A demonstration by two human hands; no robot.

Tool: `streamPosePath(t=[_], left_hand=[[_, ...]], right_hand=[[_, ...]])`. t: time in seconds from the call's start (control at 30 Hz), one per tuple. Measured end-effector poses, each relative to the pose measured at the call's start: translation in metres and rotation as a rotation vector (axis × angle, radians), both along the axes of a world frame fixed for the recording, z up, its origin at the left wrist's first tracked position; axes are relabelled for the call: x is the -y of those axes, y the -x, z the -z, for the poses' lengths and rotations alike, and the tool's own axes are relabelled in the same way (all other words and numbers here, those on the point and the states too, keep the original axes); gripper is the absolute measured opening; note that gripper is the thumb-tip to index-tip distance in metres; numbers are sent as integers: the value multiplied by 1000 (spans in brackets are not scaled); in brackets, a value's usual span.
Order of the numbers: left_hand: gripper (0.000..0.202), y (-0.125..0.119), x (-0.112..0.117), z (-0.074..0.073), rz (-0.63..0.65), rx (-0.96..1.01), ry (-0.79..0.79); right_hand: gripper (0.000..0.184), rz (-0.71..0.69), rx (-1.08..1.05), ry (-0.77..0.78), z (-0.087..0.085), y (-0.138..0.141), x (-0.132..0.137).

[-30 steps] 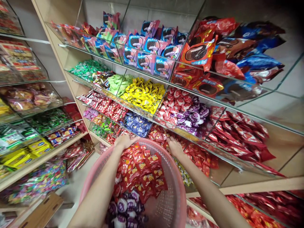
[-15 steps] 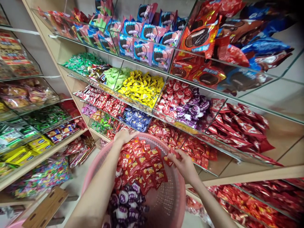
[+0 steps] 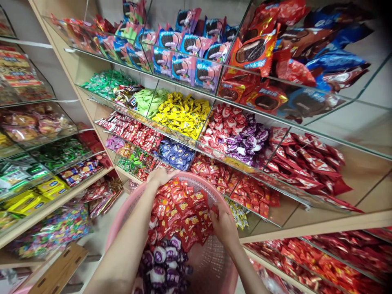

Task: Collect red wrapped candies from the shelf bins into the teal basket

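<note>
A pink plastic basket [image 3: 124,218] with a perforated wall stands before me. My left hand [image 3: 161,177] is closed over its far rim. Inside lie red candy packets [image 3: 183,210] printed with orange slices, and nearer to me purple-and-white wrapped candies [image 3: 163,261]. Over the right side of the basket, my right hand [image 3: 226,224] is beside the red pile, thumb and fingers pinched around a red candy packet [image 3: 214,210]. Part of that packet is hidden by the fingers.
Glass-fronted shelves [image 3: 183,130] rise ahead, divided into bins of yellow candies [image 3: 183,114], blue packets [image 3: 176,153] and red packets [image 3: 251,192]. Packaged cookies [image 3: 183,67] fill the upper shelf. At lower left is a brown wooden piece [image 3: 59,269].
My right hand has moved left and down from the basket's right rim to the edge of the red pile. My left hand stays on the rim.
</note>
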State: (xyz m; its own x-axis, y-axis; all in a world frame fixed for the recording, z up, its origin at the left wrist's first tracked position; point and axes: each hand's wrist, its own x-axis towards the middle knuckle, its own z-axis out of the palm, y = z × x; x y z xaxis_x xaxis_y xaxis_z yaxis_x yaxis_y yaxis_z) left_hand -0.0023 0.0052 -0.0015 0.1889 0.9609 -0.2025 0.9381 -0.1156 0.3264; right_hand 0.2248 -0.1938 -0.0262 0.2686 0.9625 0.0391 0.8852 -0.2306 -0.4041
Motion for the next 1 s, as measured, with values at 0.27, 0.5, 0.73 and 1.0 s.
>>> streamPosePath(t=[0.27,0.5,0.73,1.0], left_hand=[[91,0,1,-3,-8,-2,11],[88,1,0,-3,5,-9,-1],[88,1,-2,-1,1,-11,-14],[90,0,0,-2,-5,-3,-3]], right_hand=[[27,53,-71,52,18,5,-1],[32,53,-50,32,26,7,3],[39,29,-69,-77,25,7,10],[29,-67,-188,-276,-38,-9,-46]])
